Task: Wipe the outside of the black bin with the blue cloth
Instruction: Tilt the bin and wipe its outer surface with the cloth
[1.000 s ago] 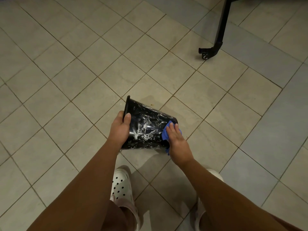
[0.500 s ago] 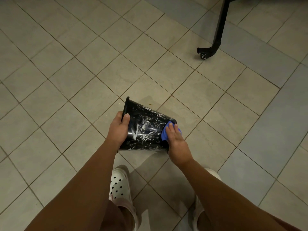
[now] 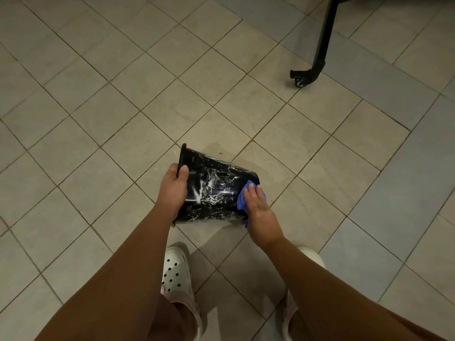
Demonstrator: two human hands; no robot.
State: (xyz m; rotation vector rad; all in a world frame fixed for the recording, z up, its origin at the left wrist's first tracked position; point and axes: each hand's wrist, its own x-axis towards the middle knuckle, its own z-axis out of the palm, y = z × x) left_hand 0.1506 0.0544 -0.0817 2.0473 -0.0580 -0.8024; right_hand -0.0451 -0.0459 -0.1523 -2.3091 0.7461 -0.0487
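The black bin point(image 3: 216, 190) is held on its side above the tiled floor, rim to the left, base to the right, its wall streaked with white foam. My left hand point(image 3: 173, 190) grips the rim end, thumb on the outer wall. My right hand point(image 3: 258, 207) presses the blue cloth point(image 3: 242, 199) flat against the bin near its base, fingers straight. Most of the cloth is hidden under the hand.
A black stand leg with a caster wheel point(image 3: 301, 78) rests on the floor at the upper right. My feet in white clogs point(image 3: 176, 271) stand directly below the bin. Beige floor tiles point(image 3: 98, 107) stretch all around.
My right hand with the cloth has shifted only slightly along the bin's base end. The left hand keeps its grip on the rim.
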